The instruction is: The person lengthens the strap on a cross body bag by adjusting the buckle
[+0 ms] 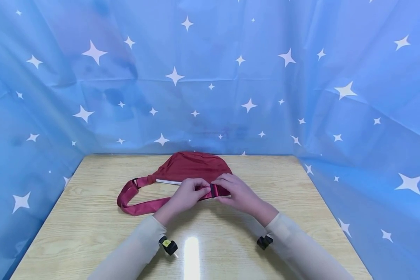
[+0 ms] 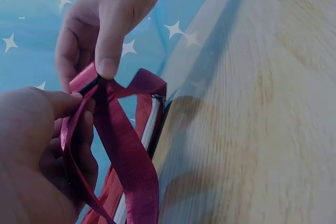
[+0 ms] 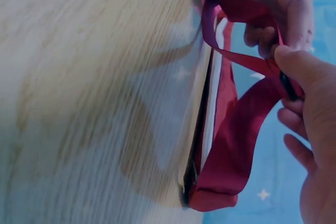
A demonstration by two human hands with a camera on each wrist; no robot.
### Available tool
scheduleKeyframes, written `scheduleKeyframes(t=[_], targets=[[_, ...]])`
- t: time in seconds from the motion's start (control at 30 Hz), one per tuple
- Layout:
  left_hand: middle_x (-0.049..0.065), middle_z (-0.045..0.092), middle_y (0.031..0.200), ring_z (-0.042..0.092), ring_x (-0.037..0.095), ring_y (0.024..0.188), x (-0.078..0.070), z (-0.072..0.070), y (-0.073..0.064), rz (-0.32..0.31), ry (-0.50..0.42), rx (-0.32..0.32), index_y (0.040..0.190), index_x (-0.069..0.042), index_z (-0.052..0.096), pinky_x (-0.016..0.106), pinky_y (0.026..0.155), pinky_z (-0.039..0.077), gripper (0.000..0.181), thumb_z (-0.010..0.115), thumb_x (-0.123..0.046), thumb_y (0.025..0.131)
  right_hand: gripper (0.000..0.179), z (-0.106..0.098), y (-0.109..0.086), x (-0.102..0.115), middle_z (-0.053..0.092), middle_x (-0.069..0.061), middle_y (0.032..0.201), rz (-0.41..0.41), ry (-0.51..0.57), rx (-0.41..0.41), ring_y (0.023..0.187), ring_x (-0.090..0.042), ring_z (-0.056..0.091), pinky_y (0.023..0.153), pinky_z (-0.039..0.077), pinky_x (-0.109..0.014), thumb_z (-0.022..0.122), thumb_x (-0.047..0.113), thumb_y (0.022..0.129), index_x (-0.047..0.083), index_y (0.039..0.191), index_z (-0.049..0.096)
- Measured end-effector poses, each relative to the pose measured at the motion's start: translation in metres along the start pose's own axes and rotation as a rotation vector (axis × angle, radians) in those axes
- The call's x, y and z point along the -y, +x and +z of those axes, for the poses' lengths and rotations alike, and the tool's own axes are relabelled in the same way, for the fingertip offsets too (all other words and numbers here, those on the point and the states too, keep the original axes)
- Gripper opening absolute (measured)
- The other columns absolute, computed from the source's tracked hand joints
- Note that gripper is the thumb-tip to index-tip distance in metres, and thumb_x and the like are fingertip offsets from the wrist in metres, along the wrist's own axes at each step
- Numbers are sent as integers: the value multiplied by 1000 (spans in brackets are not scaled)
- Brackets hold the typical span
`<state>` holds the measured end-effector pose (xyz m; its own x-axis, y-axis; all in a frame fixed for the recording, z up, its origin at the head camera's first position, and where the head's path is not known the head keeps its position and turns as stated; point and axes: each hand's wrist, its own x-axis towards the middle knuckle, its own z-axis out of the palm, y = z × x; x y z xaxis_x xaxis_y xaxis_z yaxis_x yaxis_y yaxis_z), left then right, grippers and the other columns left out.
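A dark red waist bag (image 1: 199, 165) lies near the table's far edge, its strap (image 1: 143, 208) looping out to the left and back toward the hands. At the bag's right side both hands meet at a black buckle (image 1: 214, 190) threaded on the strap. My left hand (image 1: 183, 196) pinches the strap beside the buckle with thumb and fingers. From the other side, my right hand (image 1: 239, 194) grips the strap and buckle between thumb and fingers. In the right wrist view the buckle (image 3: 287, 86) sits under the right thumb, partly hidden by the fingers.
The wood-grain table (image 1: 101, 237) stands against a blue curtain (image 1: 210, 50) with white stars at the back and sides. A second black strap fitting (image 1: 135, 182) sits on the loop at left. Pale sleeves with black wrist devices (image 1: 168, 245) cover both forearms.
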<state>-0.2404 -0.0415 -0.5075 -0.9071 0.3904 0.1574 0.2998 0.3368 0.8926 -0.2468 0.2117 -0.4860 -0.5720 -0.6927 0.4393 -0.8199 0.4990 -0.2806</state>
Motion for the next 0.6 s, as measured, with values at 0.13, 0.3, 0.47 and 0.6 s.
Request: scheduleKeyframes(t=[0.13, 0.3, 0.47, 0.6], targets=[[-7, 78, 102, 64, 14, 92, 0, -3, 0, -4, 16, 4, 109, -20, 83, 33, 83, 52, 10, 73, -20, 110, 52, 0, 0, 1, 72, -3, 125, 15, 1, -12, 116, -21, 65, 98, 59, -42, 98, 21, 87, 10, 132, 75], [-9, 74, 98, 62, 15, 90, 4, -12, -9, -28, 38, -7, 112, -16, 83, 35, 82, 52, 10, 74, -20, 109, 52, -1, 0, 3, 72, 0, 124, 52, 16, -1, 115, -18, 64, 97, 60, -40, 98, 22, 87, 11, 133, 75], [-5, 62, 81, 56, 14, 78, 7, -18, -17, -42, 1, -15, 110, -15, 81, 32, 73, 48, 9, 73, -18, 109, 50, -2, 1, 4, 70, 1, 124, 63, 61, 0, 113, -17, 64, 95, 59, -38, 96, 23, 90, 11, 133, 74], [-3, 60, 79, 55, 14, 76, 10, -18, -16, -23, -31, -6, 110, -14, 81, 30, 71, 47, 10, 72, -19, 110, 50, -1, 1, 5, 70, 2, 122, 59, 115, -14, 110, -22, 65, 93, 58, -38, 96, 19, 90, 11, 134, 72]])
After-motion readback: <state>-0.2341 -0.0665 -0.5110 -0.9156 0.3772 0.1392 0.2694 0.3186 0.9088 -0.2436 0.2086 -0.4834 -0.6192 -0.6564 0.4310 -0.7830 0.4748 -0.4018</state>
